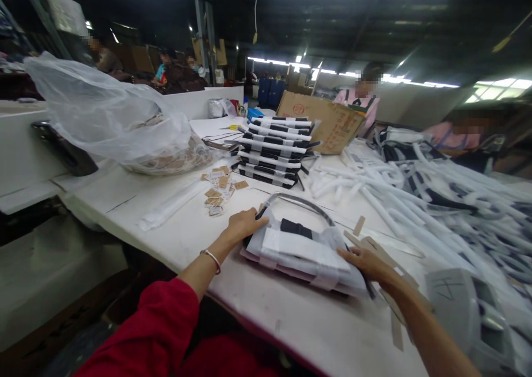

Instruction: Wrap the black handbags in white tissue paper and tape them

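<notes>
A small stack of black items wrapped in white tissue (303, 249) lies on the white table (174, 238) in front of me. My left hand (243, 224), with a bangle on the wrist, rests on the stack's left end with its fingers curled over the edge. My right hand (363, 261) grips the stack's right end, fingers pressed on the paper. A curved grey band (301, 202) arcs just behind the stack.
A taller stack of black-and-white wrapped items (274, 149) stands farther back. Small brown tags (220, 191) lie scattered left of centre. A big clear plastic bag (116, 116) sits at the left. White paper-wrapped pieces (415, 199) pile at the right. A cardboard box (328, 122) and other people are behind.
</notes>
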Demonstrator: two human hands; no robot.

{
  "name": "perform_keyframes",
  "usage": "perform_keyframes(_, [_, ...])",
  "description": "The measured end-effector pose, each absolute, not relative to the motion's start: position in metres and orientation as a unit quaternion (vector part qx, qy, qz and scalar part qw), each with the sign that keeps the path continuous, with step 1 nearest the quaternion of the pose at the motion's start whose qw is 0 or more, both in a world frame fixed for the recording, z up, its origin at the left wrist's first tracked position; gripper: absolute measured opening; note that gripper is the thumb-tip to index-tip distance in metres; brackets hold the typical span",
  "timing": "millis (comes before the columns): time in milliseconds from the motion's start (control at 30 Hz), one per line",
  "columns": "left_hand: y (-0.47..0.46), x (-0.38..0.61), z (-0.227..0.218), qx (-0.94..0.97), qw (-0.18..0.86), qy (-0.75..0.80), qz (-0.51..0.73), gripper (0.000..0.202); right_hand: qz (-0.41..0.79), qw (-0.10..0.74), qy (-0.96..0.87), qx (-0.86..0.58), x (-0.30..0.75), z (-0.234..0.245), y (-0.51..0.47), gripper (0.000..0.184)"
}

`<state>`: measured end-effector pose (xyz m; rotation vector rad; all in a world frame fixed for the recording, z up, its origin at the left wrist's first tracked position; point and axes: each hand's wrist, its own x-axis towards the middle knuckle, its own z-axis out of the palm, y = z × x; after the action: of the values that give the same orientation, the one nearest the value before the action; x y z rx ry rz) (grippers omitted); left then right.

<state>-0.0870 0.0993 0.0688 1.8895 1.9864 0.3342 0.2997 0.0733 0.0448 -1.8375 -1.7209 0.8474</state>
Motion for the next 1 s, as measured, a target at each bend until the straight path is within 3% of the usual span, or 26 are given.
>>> perform_keyframes(100, [0.091,-0.075,0.081,0.728,0.13,0.655,0.154,0.048,0.18,0.203,-0.674,-0.688,0.294,0.056,0.085,0.058])
perform_keyframes(167, [0.09,-0.068,0.086,0.797,0.096,0.576,0.156,0.047,0.112,0.23,-0.712,-0.653,0.28,0.066,0.084,0.066])
perform_keyframes(267, [0.092,-0.063,0.079,0.862,0.081,0.489,0.107,0.049,0.053,0.213,-0.803,-0.554,0.252,0.071,0.07,0.062])
perform_keyframes(433, [0.101,-0.065,0.047,0.865,0.116,0.487,0.027,0.057,-0.039,0.114,-0.89,-0.44,0.234,0.038,0.035,0.064])
perform_keyframes(567, [0.106,-0.061,0.032,0.868,0.132,0.476,0.043,0.06,-0.096,0.139,-0.883,-0.438,0.235,0.008,0.017,0.071])
perform_keyframes(767, [0.111,-0.063,0.039,0.848,0.166,0.5,0.05,0.059,-0.085,0.156,-0.88,-0.441,0.232,0.002,0.02,0.069])
perform_keyframes(1000, [0.071,-0.078,0.067,0.86,0.134,0.472,0.139,0.065,0.036,0.165,-0.868,-0.468,0.247,0.057,0.022,0.066])
